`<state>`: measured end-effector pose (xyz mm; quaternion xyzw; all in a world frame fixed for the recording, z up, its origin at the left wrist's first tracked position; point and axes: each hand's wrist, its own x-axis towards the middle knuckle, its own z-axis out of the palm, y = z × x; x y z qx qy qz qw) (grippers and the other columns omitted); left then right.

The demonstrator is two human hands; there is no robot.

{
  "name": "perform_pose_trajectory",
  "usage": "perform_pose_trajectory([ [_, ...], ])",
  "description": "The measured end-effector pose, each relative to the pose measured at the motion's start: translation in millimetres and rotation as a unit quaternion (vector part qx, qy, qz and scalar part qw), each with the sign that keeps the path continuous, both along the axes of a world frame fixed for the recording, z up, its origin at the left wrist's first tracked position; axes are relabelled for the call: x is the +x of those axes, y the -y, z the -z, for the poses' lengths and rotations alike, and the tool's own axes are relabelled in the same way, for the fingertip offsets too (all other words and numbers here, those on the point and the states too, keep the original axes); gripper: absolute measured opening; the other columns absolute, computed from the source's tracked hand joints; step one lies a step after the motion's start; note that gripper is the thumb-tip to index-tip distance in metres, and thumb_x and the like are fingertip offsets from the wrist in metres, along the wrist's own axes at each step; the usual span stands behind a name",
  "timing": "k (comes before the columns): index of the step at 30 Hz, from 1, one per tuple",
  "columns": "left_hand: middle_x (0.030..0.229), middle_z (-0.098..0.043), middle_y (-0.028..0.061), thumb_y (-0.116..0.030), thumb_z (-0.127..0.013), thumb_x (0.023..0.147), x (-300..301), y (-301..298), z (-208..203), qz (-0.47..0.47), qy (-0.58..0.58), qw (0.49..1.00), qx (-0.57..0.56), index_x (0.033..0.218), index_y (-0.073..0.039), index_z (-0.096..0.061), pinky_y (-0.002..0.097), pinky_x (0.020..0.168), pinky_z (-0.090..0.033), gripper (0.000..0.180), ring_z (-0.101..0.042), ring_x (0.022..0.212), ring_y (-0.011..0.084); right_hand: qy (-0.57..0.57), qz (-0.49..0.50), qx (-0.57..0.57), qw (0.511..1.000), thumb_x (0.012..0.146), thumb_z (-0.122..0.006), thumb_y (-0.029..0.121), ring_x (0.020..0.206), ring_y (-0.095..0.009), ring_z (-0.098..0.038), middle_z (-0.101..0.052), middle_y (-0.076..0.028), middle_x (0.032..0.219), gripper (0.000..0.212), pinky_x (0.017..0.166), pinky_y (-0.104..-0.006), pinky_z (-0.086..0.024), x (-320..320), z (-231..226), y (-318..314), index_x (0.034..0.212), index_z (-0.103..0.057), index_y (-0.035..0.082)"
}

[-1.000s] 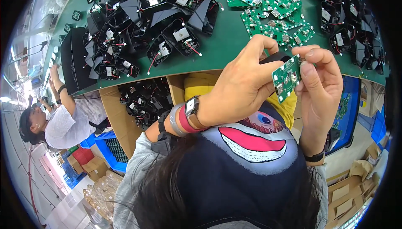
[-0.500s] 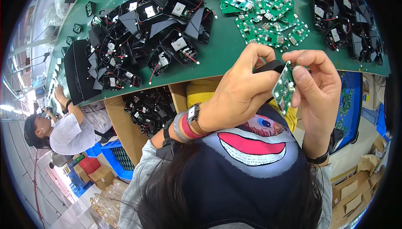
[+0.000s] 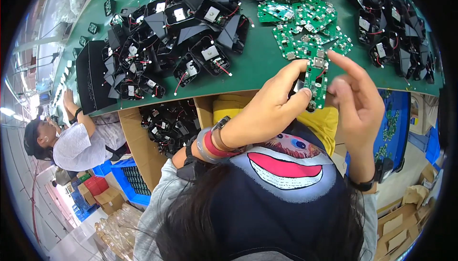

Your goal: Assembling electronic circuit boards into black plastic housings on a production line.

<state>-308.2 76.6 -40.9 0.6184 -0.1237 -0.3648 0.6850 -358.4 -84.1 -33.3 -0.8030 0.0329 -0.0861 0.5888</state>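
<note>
My left hand [image 3: 269, 106] grips a green circuit board [image 3: 315, 83], thumb on its lower face and fingers behind. The board stands nearly upright with its component side toward me; a short red wire crosses it. A dark part behind it is mostly hidden by the board and my fingers. To the right, my right hand [image 3: 360, 98] holds nothing; its index finger stretches toward the board's top edge, and the thumb is blurred. Just beyond lies a pile of green circuit boards [image 3: 310, 15] on the green table [image 3: 257, 72].
Black housings with wires [image 3: 210, 15] are heaped at left, and more housings [image 3: 381, 27] at right. Below the table edge stand a cardboard box [image 3: 138, 139] of black parts and a blue bin [image 3: 398, 132] with green boards. A co-worker [image 3: 76, 141] sits at far left.
The board has turned from edge-on to face me. My right hand has let go of it and moved slightly away, while my left hand keeps hold.
</note>
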Motion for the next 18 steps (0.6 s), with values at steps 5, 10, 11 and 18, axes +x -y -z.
perform_pose_trajectory([
  [5,0.101,-0.054,0.0146,-0.006,-0.050,0.084,-3,3,10,-0.028,0.217,0.974,0.051,0.120,0.003,-0.045,0.0315,0.080,-0.044,0.038,-0.054,0.088,0.0218,0.073,0.068,0.072,0.992,0.080,-0.063,-0.007,0.067,-0.002,-0.052,-0.062,-0.004,0.087,0.020,0.055,-0.0157,-0.043,-4,11,-19,0.099,-0.064,0.000],
  [10,0.106,-0.057,0.0165,-0.004,-0.053,0.079,0,1,7,-0.047,0.272,0.953,0.122,0.116,0.004,-0.049,0.0305,0.086,-0.043,0.038,-0.056,0.097,0.0226,0.034,0.072,0.114,0.990,0.080,-0.063,-0.006,0.069,-0.004,-0.055,-0.061,-0.005,0.087,0.015,0.059,-0.0160,-0.043,-1,11,-18,0.093,-0.065,0.001],
  [11,0.106,-0.057,0.0165,-0.004,-0.053,0.079,-1,1,7,-0.049,0.272,0.953,0.121,0.116,0.004,-0.049,0.0305,0.086,-0.043,0.038,-0.056,0.097,0.0226,0.034,0.070,0.112,0.991,0.080,-0.063,-0.006,0.069,-0.004,-0.055,-0.061,-0.005,0.087,0.015,0.059,-0.0160,-0.043,-2,11,-18,0.093,-0.065,0.001],
  [18,0.097,-0.058,0.0158,-0.005,-0.057,0.076,0,-2,3,-0.093,0.315,0.934,0.141,0.111,0.003,-0.053,0.0305,0.080,-0.045,0.037,-0.057,0.086,0.0253,0.096,0.020,-0.157,0.983,0.084,-0.059,-0.004,0.077,-0.011,-0.053,-0.057,-0.009,0.095,0.005,0.066,-0.0196,-0.042,-2,13,-14,0.089,-0.060,-0.002],
])
